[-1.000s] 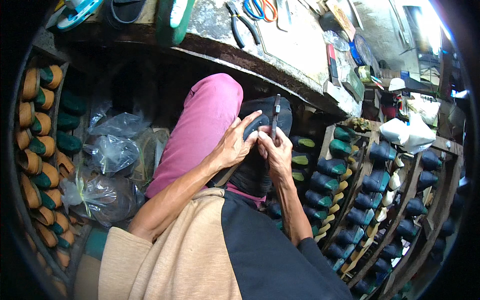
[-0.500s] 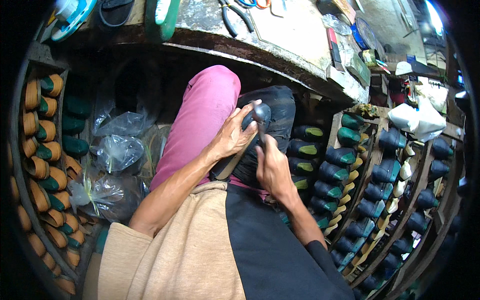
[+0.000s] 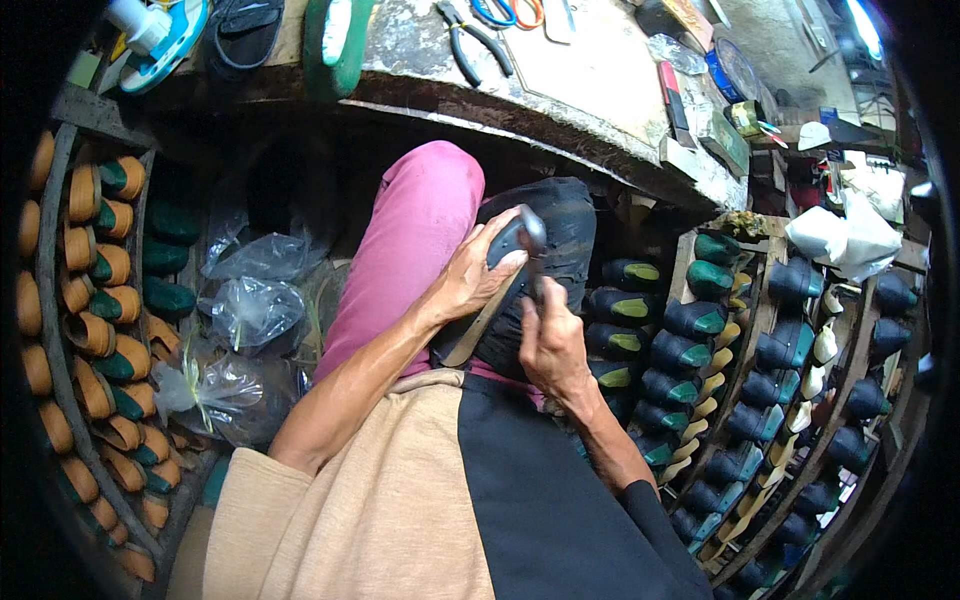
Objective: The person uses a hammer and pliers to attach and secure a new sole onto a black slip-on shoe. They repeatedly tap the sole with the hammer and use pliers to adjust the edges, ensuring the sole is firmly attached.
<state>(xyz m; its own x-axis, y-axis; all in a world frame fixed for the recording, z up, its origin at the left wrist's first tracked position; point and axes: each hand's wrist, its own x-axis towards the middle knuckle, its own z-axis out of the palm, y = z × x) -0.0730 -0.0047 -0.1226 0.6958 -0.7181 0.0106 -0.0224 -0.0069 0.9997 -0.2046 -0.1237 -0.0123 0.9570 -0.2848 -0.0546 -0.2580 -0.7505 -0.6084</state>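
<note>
Across my dark-trousered right thigh lies a dark shoe [image 3: 506, 243] with a tan strip along its edge. My left hand [image 3: 465, 280] is closed around the shoe near its far end, thumb and fingers pressed against it. In my right hand [image 3: 554, 345] is a hammer, gripped by its handle. The metal hammer head [image 3: 533, 229], smeared by motion, is over the right side of the shoe's far end. Whether it touches the shoe, I cannot tell.
Ahead stands a worn workbench [image 3: 610, 110] with pliers [image 3: 476, 45] and a red-handled tool [image 3: 674, 95]. A rack [image 3: 770, 260] of dark shoes is on the right. Tan-and-green shoes [image 3: 120, 265] fill the left rack, beside clear plastic bags [image 3: 250, 310].
The hammer head has shifted slightly up and to the right relative to the shoe. My left hand keeps its hold. The whole view has moved a little.
</note>
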